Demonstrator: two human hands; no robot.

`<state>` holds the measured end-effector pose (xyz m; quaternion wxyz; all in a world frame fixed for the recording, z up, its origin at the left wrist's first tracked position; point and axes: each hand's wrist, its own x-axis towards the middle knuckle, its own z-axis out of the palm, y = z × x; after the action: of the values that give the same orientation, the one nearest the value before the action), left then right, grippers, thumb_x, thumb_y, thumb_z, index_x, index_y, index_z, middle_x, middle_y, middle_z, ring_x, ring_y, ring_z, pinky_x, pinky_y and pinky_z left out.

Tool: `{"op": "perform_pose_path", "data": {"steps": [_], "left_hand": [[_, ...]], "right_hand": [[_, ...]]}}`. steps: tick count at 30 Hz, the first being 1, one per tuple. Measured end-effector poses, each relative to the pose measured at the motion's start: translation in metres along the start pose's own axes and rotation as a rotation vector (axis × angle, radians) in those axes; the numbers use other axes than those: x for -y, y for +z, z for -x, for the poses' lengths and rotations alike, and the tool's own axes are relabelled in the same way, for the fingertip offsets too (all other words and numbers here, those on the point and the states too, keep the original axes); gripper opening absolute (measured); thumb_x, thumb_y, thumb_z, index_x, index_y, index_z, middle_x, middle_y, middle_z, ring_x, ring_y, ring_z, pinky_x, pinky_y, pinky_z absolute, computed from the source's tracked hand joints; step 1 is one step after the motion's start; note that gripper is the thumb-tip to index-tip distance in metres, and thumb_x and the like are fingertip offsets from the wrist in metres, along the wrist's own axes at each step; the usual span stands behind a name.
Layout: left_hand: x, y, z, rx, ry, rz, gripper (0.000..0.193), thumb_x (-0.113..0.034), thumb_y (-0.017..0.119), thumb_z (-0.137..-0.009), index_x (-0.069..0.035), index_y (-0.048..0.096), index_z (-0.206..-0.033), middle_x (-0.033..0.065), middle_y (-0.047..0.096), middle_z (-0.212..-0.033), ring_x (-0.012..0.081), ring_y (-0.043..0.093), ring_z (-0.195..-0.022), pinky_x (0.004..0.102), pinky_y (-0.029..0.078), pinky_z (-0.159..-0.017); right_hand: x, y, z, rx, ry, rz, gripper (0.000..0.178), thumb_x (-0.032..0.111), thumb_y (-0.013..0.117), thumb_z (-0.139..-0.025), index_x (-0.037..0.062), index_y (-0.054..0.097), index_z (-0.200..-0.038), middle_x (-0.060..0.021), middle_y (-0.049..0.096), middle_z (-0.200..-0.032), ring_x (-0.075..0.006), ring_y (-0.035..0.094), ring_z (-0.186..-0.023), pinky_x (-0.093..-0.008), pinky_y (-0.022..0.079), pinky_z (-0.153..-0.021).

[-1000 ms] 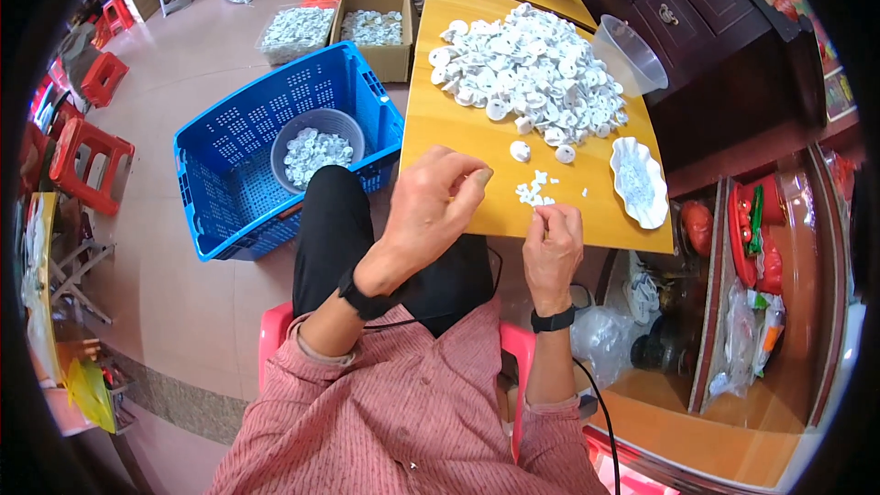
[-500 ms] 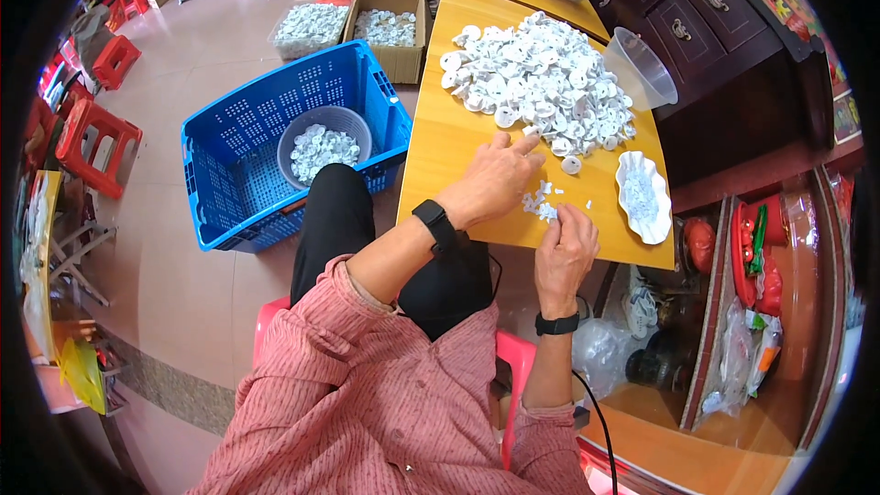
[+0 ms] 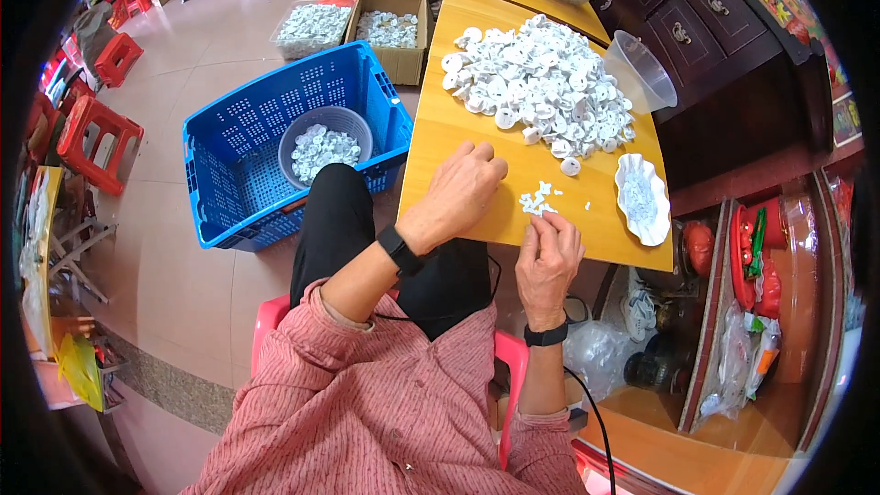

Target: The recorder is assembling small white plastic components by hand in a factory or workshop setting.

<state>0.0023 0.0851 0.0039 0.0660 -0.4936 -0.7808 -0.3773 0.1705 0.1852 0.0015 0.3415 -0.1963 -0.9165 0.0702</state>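
Fingers curled under, my left hand (image 3: 461, 188) is over the near left part of the yellow wooden table (image 3: 426, 151); what it holds, if anything, is hidden. My right hand (image 3: 548, 261) is at the table's front edge, fingertips drawn together beside a little cluster of small white plastic bits (image 3: 535, 202). Whether something sits in that pinch cannot be made out. Beyond both hands lies a big heap of white round plastic parts (image 3: 541, 82), with one part (image 3: 570, 167) at its near edge. A scalloped white dish (image 3: 656, 231) of tiny pale bits stands to the right.
Left of my knee, a blue plastic crate (image 3: 220, 211) holds a grey basket (image 3: 288, 142) of similar parts. A clear tub (image 3: 646, 73) leans beside the heap. Behind the crate stand a cardboard box (image 3: 396, 62) and a clear bin (image 3: 312, 29) of parts. Red stools (image 3: 87, 142) are far left.
My left hand has drawn back from the heap toward me and curled its fingers. My right hand has shifted slightly left and nearer to me.
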Motion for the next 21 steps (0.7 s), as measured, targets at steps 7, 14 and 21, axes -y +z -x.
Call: {"op": "perform_pose_path", "data": {"steps": [7, 14, 21], "left_hand": [[0.002, -0.017, 0.03, -0.194, -0.033, 0.255, 0.017, -0.004, 0.067, -0.084, 0.0, 0.07, -0.1, 0.0144, 0.064, -0.091, 0.0329, 0.062, -0.086, 0.0385, 0.052, -0.075], [-0.01, -0.035, 0.056, -0.084, -0.449, 0.968, 0.023, -0.01, 0.067, -0.095, 0.001, 0.068, -0.114, 0.0053, 0.069, -0.102, 0.0107, 0.064, -0.09, 0.0245, 0.053, -0.078], [-0.016, -0.037, 0.075, -0.012, -0.616, 1.595, 0.029, -0.014, 0.065, -0.098, 0.0, 0.066, -0.122, 0.008, 0.07, -0.109, 0.0138, 0.067, -0.097, 0.0272, 0.058, -0.081]], "right_hand": [[0.008, 0.002, 0.0, 0.077, -0.055, 0.028, 0.021, 0.012, 0.068, -0.087, 0.0062, 0.069, -0.108, -0.0101, 0.062, -0.112, -0.0298, 0.056, -0.108, -0.0448, 0.041, -0.093], [0.012, 0.004, 0.002, 0.071, -0.059, 0.036, 0.023, 0.016, 0.07, -0.088, 0.0056, 0.069, -0.108, -0.01, 0.061, -0.114, -0.0304, 0.055, -0.107, -0.0454, 0.041, -0.092], [0.033, -0.006, 0.003, 0.169, -0.117, 0.063, 0.033, 0.021, 0.077, -0.082, 0.0068, 0.069, -0.111, -0.0093, 0.06, -0.114, -0.0299, 0.055, -0.107, -0.0456, 0.041, -0.092]]}}
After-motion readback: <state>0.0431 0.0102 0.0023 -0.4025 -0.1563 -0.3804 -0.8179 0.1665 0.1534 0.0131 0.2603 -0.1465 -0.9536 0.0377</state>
